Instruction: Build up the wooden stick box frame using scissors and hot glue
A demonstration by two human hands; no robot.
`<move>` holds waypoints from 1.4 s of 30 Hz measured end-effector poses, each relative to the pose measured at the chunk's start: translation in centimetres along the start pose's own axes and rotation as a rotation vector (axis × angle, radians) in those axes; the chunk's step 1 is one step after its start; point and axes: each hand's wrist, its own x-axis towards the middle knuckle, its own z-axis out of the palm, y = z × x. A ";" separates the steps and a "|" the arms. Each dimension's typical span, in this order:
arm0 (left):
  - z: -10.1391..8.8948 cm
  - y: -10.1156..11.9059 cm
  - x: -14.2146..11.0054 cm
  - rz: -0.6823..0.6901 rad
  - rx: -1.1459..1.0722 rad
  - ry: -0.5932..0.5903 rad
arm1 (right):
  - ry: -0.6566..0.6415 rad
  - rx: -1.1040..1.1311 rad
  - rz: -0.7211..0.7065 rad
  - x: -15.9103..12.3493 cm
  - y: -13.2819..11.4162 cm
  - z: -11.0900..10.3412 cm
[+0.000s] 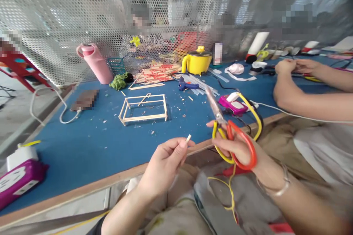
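Note:
Between the thumb and forefinger of my left hand (pixel 168 159) is a short piece of pale wooden stick (pixel 188 138), its tip poking out. My right hand (pixel 237 147) has its fingers through the handles of a pair of scissors (pixel 216 108), one handle red-orange and one yellow. The blades point up and away over the table and look closed together. Beyond my left hand, a box-shaped frame of thin wooden sticks (pixel 145 118) stands on the blue table (pixel 110 147), with a few loose sticks across its top.
At the back are a pink bottle (pixel 96 64), green yarn (pixel 119 81), a pile of red-tipped sticks (pixel 157 72), a blue glue gun (pixel 188 84) and a yellow pot (pixel 198 61). Purple power strips (pixel 234 104) lie right and left. A co-worker's hands (pixel 298 67) work at the right.

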 end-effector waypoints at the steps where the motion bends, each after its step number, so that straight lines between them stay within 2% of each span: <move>1: 0.2 -0.1 -0.1 0.013 0.014 -0.005 | -0.001 0.013 -0.010 -1.2 0.2 0.7; 3: 0.6 -0.2 -0.2 0.054 0.025 0.007 | 0.015 -0.076 -0.050 -2.9 0.3 2.0; 6: 1.0 -0.3 -0.4 0.110 0.017 0.056 | 0.027 -0.235 -0.184 -4.2 -0.2 3.1; 10: 0.9 -0.3 -0.8 0.167 0.092 0.072 | 0.055 -0.421 -0.355 -4.5 -1.1 3.0; 14: 0.4 -0.6 -0.9 0.211 0.184 0.095 | 0.068 -0.471 -0.419 -4.4 -1.3 2.9; 18: 0.3 -1.0 -0.9 0.231 0.124 0.079 | 0.065 -0.518 -0.482 -4.4 -1.4 3.2; 23: 0.4 -1.2 -0.8 0.264 0.124 0.031 | 0.065 -0.518 -0.520 -4.4 -1.5 3.2; 34: 0.8 -2.6 -1.2 0.257 0.114 0.090 | 0.053 -0.652 -0.575 -4.3 -1.4 3.2; 40: 1.0 -2.3 -1.3 0.223 0.255 0.153 | 0.010 -0.649 -0.493 -4.2 -1.1 2.7; 42: 1.1 -2.3 -1.1 0.194 0.301 0.167 | -0.036 -0.536 -0.423 -4.2 -0.6 2.8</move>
